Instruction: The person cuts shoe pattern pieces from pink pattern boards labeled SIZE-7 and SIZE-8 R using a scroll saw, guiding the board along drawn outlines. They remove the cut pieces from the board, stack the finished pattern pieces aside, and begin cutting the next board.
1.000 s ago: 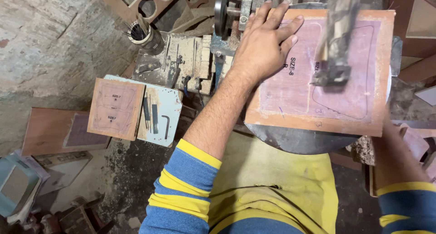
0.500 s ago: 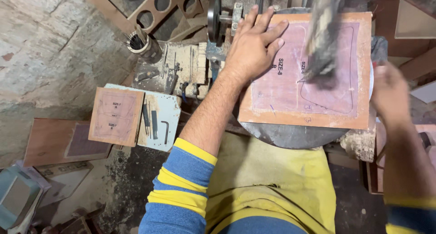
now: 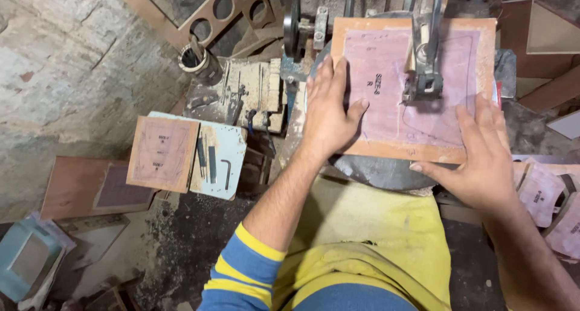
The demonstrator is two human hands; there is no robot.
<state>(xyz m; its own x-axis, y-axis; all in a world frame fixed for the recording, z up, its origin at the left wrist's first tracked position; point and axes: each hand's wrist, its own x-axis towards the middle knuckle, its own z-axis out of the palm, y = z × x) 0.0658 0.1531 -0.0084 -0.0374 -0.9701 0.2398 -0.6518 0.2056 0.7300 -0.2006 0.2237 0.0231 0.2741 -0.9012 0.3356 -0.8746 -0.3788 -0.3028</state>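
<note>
- Pinkish, flat rectangular board (image 3: 386, 105) with brown edges is lying under both palms.
- Left hand (image 3: 329, 109) is pressing flat, fingers spread, holding nothing.
- Right hand (image 3: 480, 157) likewise.
- Metal presser (image 3: 425, 75) is standing between them.

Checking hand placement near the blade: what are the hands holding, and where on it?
Both press flat on the board: left hand on its left edge, right hand on its lower right corner. Neither grips it.

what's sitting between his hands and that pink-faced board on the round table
Nothing visible. Both the left hand and the right hand lie flat on the board. The metal machine head stands on it, between them.
</note>
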